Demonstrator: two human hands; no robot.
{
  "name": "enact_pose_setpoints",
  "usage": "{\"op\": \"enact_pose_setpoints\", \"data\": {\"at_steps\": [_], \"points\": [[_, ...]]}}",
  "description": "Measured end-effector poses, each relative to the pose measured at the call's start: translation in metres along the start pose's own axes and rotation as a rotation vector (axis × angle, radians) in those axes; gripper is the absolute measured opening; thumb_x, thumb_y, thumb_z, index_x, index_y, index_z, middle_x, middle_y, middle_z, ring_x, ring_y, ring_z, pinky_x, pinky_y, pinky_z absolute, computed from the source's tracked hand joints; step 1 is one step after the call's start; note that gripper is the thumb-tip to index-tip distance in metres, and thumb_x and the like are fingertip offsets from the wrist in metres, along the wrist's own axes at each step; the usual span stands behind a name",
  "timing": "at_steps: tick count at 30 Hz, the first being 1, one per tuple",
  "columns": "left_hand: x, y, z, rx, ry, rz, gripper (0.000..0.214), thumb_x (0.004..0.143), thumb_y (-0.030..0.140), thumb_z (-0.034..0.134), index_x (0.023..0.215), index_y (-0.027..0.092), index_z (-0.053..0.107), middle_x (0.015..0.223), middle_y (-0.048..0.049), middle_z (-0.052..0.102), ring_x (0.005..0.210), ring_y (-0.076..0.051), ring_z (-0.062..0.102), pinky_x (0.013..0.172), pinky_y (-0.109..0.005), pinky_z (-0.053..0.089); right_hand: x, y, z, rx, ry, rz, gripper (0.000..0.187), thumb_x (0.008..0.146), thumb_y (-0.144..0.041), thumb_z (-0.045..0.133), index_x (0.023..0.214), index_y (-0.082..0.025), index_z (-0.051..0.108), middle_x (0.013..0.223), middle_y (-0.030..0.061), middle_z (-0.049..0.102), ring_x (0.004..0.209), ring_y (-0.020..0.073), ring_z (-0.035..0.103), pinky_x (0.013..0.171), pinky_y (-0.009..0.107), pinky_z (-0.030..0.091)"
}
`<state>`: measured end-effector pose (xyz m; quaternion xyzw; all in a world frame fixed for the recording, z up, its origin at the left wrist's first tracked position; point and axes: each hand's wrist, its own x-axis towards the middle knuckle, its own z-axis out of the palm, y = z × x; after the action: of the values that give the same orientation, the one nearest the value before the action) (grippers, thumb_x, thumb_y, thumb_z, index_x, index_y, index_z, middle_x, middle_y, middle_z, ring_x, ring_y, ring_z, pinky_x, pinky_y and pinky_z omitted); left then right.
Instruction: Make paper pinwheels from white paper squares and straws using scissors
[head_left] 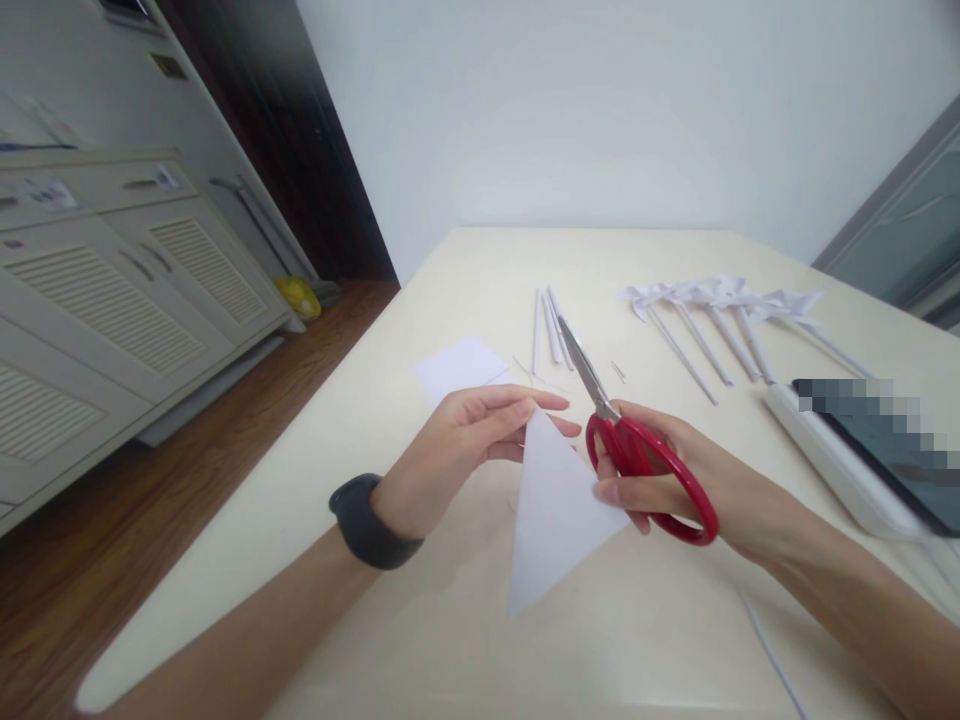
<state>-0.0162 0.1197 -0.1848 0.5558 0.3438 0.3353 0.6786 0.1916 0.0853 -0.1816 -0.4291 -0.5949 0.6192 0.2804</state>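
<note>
My left hand (pixel 465 445), with a black band on the wrist, pinches the top corner of a white paper triangle (pixel 555 520) held above the cream table (pixel 390 420). My right hand (pixel 675 480) grips red-handled scissors (pixel 637 450) by the loops and also touches the triangle's right edge. The scissor blades (pixel 581 360) are closed and point up and away from me, clear of the paper.
A white paper square (pixel 461 365) lies beyond my left hand. Several thin white paper sticks (pixel 547 325) lie past the blades. Several white paper pinwheels on sticks (pixel 712 310) lie at the far right. A phone on a white case (pixel 870 450) sits at the right edge.
</note>
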Motion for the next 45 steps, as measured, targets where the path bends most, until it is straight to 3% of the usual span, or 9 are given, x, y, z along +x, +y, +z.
{"op": "enact_pose_setpoints", "data": {"at_steps": [4,10,18,24,28,36,45], "points": [[0.0,0.001,0.001,0.01,-0.104,-0.091,0.038,0.08,0.029,0.057,0.116,0.018,0.054,0.105,-0.0107,0.066,0.087,-0.02,0.064,0.077,-0.032,0.048,0.0,-0.001,-0.002,-0.001,0.035,-0.022,0.018,0.075,-0.015,0.061,0.078,-0.02,0.044,0.071,-0.0043,0.052,0.055,0.0082,0.05,0.051,0.021,0.041],[-0.001,-0.003,0.002,0.031,-0.296,-0.226,0.031,0.074,0.019,0.063,0.105,0.016,0.063,0.108,-0.0089,0.065,0.097,-0.023,0.061,0.079,-0.031,0.048,0.001,0.005,-0.006,0.002,0.089,-0.046,0.013,0.077,-0.015,0.059,0.081,-0.02,0.048,0.068,-0.0038,0.052,0.054,0.0087,0.05,0.048,0.021,0.037],[0.0,-0.001,-0.002,0.001,-0.214,-0.198,0.035,0.072,0.01,0.064,0.107,0.014,0.061,0.107,-0.0087,0.065,0.097,-0.022,0.061,0.083,-0.033,0.046,0.002,0.004,-0.008,0.012,0.088,-0.031,0.009,0.078,-0.015,0.057,0.082,-0.02,0.051,0.068,-0.0023,0.056,0.055,0.01,0.053,0.048,0.022,0.036],[0.001,0.0,0.0,0.012,-0.155,-0.198,0.033,0.074,0.017,0.063,0.107,0.013,0.061,0.109,-0.0105,0.064,0.1,-0.024,0.059,0.086,-0.037,0.045,0.001,0.006,-0.008,-0.019,0.124,-0.017,0.009,0.078,-0.015,0.056,0.084,-0.021,0.051,0.07,-0.0016,0.059,0.055,0.0103,0.052,0.05,0.023,0.039],[0.002,-0.002,-0.002,0.044,-0.203,-0.185,0.032,0.074,0.017,0.063,0.106,0.014,0.062,0.106,-0.0088,0.065,0.097,-0.021,0.06,0.088,-0.035,0.044,0.001,0.005,-0.009,-0.033,0.18,-0.033,0.009,0.077,-0.015,0.056,0.081,-0.02,0.05,0.067,-0.0025,0.057,0.054,0.0098,0.052,0.048,0.022,0.037],[0.004,-0.005,-0.006,0.1,-0.317,-0.194,0.033,0.074,0.015,0.064,0.106,0.016,0.062,0.088,-0.0055,0.069,0.08,-0.015,0.063,0.074,-0.027,0.048,0.002,0.005,-0.012,-0.03,0.29,-0.068,0.007,0.078,-0.017,0.054,0.077,-0.02,0.048,0.065,-0.0032,0.055,0.052,0.0085,0.048,0.045,0.022,0.032],[0.004,-0.007,-0.007,0.147,-0.329,-0.179,0.043,0.07,0.012,0.067,0.112,0.017,0.058,0.097,-0.0077,0.067,0.086,-0.017,0.062,0.078,-0.03,0.047,0.002,0.006,-0.012,-0.005,0.318,-0.08,0.014,0.078,-0.027,0.06,0.076,-0.021,0.047,0.063,-0.0036,0.053,0.053,0.0094,0.048,0.047,0.024,0.031]]}}
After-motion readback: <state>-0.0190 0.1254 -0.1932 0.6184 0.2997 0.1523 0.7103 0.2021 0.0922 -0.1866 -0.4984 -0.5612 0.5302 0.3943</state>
